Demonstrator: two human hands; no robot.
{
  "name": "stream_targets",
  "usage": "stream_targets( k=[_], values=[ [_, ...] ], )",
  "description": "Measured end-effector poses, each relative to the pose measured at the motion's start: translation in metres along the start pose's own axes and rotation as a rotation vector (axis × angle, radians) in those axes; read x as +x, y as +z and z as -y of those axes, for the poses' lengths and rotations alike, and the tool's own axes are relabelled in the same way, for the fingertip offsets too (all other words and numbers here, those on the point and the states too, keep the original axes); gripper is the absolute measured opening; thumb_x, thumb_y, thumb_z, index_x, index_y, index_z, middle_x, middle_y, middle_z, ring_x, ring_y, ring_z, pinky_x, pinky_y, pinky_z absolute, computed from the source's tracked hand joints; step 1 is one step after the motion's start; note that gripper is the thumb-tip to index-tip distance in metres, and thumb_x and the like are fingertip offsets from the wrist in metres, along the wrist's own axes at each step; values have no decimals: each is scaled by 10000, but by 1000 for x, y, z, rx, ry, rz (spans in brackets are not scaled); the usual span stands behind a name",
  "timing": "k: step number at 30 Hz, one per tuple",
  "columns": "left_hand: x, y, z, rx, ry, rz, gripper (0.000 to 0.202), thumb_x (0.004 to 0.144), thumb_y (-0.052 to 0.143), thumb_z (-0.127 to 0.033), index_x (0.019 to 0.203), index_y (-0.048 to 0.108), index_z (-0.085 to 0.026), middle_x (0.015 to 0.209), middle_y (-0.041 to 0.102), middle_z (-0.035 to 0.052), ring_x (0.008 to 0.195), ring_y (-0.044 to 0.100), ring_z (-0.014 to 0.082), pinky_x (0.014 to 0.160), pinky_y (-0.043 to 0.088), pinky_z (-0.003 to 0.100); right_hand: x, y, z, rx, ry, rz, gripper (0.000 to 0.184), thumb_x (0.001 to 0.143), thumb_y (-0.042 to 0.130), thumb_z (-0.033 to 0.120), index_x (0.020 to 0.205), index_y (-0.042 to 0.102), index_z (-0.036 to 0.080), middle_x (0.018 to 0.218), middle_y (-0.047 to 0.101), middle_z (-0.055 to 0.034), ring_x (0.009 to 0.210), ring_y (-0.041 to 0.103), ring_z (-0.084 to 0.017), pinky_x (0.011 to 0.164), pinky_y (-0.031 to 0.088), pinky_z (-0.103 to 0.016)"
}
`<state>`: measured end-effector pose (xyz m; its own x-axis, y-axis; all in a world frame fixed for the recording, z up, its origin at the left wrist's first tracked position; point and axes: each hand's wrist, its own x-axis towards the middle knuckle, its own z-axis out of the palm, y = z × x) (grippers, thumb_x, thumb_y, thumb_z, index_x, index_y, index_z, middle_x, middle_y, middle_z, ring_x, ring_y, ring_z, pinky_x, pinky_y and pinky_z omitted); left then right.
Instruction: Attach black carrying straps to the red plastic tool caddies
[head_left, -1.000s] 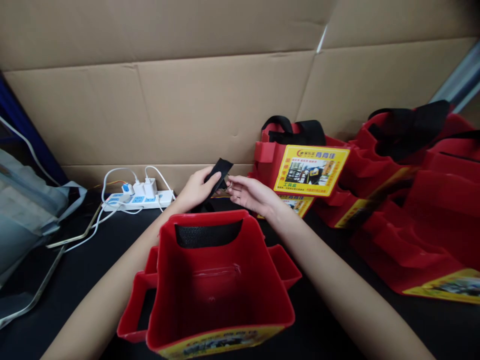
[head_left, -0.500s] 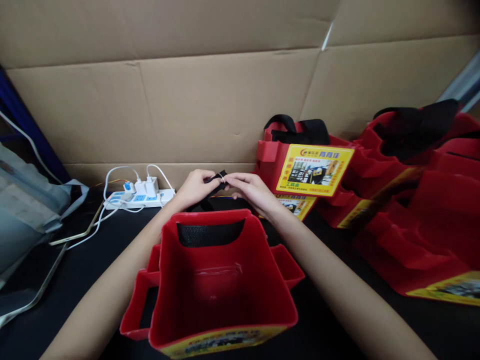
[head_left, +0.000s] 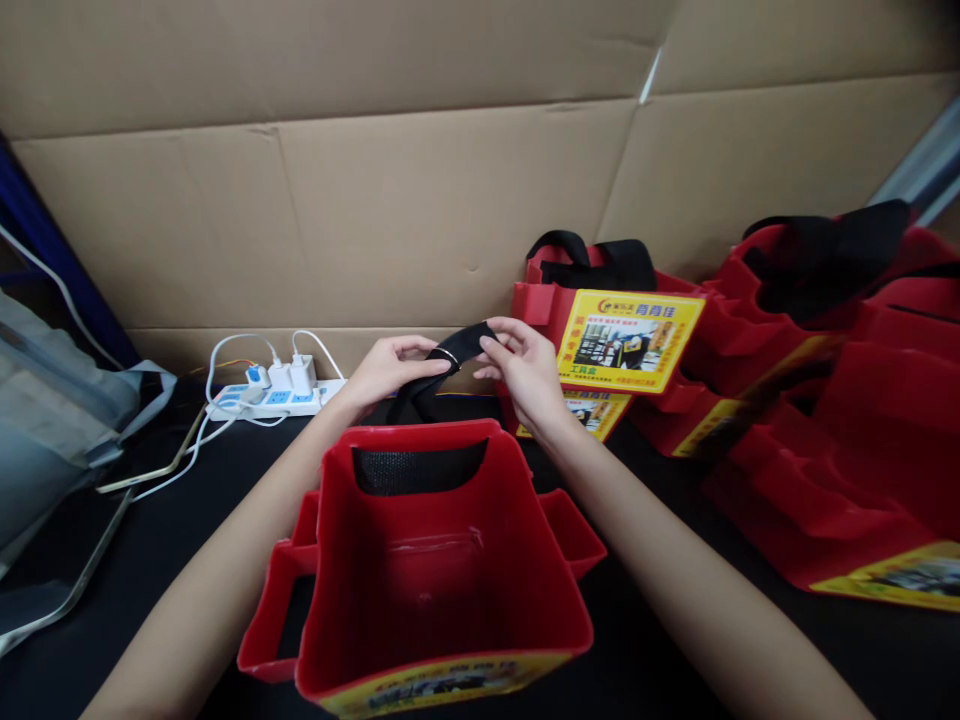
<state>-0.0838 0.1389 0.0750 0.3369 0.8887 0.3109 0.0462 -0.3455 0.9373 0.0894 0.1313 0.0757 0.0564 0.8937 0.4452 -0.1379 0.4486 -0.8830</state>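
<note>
A red plastic tool box (head_left: 442, 560) stands in front of me, its open top facing up and a yellow label on its near side. Behind its back wall rises a black webbing strap (head_left: 469, 342) with a thin metal buckle (head_left: 447, 357) around it. My left hand (head_left: 394, 372) pinches the strap by the buckle, thumb on top. The strap's end is between the thumb and fingers of my right hand (head_left: 523, 368). Part of the strap also shows through the slot in the box's back wall.
Several more red tool boxes (head_left: 817, 420) with black straps and yellow labels stand at the right. A white power strip (head_left: 274, 398) with chargers and cables lies at the back left. Grey plastic bags (head_left: 67, 390) are at the far left. Cardboard (head_left: 420, 220) walls off the back.
My right hand has moved a little to the right and up, drawing more of the strap's end out past the buckle. My left hand stays nearly in place. The box has hardly moved.
</note>
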Motion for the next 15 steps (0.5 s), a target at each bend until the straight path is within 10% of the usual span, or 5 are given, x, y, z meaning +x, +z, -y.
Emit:
stream_targets(
  k=[7,15],
  values=[
    [1,2,-2,23,118,-136,282,714,621,-367,862,668,-132,829,676,49,691,584,92,645,452,202,-4,2,4,22,154,57,248,679,640,223,915,600,156,858,613,-45,717,592,-105,493,477,-157],
    [-3,4,-4,115,107,11,307,652,678,-183,954,642,-139,759,684,28,671,627,115,649,493,223,-7,6,-1,3,199,171,242,600,701,161,774,533,152,768,579,12,611,539,-58,511,488,-163]
  ],
)
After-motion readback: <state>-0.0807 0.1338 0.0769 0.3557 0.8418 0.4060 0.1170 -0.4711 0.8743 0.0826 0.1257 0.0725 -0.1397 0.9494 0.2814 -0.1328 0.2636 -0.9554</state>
